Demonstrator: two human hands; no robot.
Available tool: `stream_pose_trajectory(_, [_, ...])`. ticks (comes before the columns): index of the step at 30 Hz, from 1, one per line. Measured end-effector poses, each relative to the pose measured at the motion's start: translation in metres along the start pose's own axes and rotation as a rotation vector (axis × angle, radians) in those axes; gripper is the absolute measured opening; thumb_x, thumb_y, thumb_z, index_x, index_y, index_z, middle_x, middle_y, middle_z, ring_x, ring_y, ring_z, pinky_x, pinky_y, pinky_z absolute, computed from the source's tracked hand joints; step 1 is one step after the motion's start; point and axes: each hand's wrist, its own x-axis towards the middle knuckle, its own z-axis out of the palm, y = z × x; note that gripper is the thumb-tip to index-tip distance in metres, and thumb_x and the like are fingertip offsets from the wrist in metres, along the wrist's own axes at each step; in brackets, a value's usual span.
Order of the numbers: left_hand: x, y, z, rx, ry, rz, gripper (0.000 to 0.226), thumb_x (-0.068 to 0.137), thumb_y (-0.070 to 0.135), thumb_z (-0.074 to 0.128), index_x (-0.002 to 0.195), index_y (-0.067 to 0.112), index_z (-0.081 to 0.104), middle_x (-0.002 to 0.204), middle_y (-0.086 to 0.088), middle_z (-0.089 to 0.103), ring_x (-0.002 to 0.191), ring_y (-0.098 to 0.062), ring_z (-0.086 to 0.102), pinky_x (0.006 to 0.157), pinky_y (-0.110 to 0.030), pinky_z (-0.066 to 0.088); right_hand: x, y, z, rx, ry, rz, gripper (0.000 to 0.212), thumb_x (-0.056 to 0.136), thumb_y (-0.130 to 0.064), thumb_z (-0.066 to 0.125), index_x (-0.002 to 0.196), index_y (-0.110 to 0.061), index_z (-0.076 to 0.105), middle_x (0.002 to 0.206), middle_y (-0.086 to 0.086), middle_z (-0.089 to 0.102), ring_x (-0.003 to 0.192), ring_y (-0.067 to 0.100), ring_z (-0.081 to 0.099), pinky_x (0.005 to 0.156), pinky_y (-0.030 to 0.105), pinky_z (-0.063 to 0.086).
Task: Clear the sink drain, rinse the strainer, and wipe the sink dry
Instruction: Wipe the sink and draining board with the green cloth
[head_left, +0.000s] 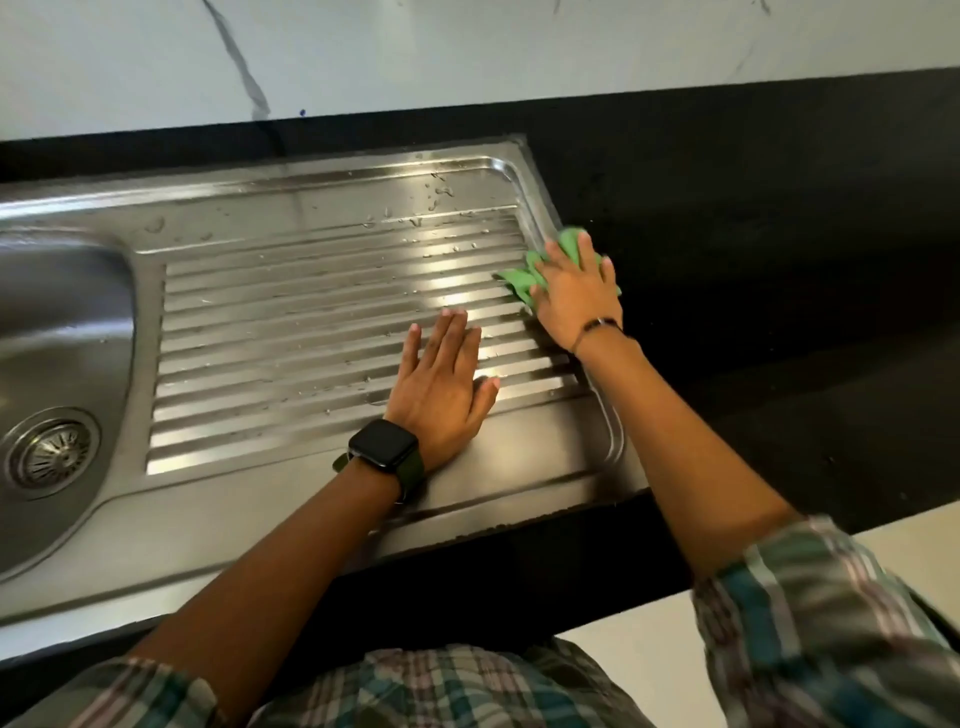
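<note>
A steel sink unit fills the left and middle: its basin (67, 322) at the far left holds the round strainer (51, 453) seated in the drain. The ribbed drainboard (291, 332) carries scattered water drops, mostly toward the back. My right hand (574, 296) presses flat on a green cloth (524, 278) at the drainboard's right rim, where steel meets counter. My left hand (441, 389), with a dark watch on the wrist, lies flat with fingers spread on the ribs near the front right, holding nothing.
A black countertop (779, 249) runs to the right of and behind the sink. A pale marbled wall (467, 47) rises at the back. The counter's front edge drops to a light floor (649, 675) at the lower right.
</note>
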Motion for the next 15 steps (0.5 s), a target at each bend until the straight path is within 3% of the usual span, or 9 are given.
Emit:
stream_pose_trajectory(4, [0.010, -0.005, -0.002, -0.026, 0.007, -0.021, 0.063, 0.095, 0.044, 0.025, 0.147, 0.010, 0.012, 0.157, -0.009, 0.005, 0.146, -0.021, -0.003, 0.115, -0.040, -0.010, -0.098, 0.015, 0.014, 0.047, 0.060, -0.002, 0.045, 0.095, -0.027, 0.039, 0.140, -0.021, 0.036, 0.155, -0.002, 0.021, 0.145, 0.026, -0.004, 0.116, 0.047, -0.001])
stream_pose_trajectory(7, [0.023, -0.007, -0.001, -0.036, -0.001, -0.046, 0.062, 0.096, 0.043, 0.024, 0.147, 0.010, 0.011, 0.157, -0.009, 0.005, 0.146, -0.021, -0.003, 0.114, -0.038, -0.011, -0.134, 0.020, 0.022, -0.007, 0.004, 0.033, 0.049, 0.096, -0.031, 0.037, 0.143, -0.021, 0.029, 0.157, -0.003, 0.013, 0.143, 0.020, -0.013, 0.115, 0.043, -0.006])
stream_pose_trajectory(15, [0.028, -0.008, 0.012, -0.009, 0.015, -0.073, 0.064, 0.094, 0.045, 0.015, 0.147, 0.010, 0.010, 0.157, -0.010, 0.007, 0.145, -0.021, 0.000, 0.114, -0.035, -0.010, -0.043, 0.016, 0.016, -0.106, -0.013, -0.074, 0.052, 0.098, -0.035, 0.028, 0.146, -0.017, 0.019, 0.158, 0.002, 0.011, 0.145, 0.026, -0.007, 0.116, 0.044, -0.006])
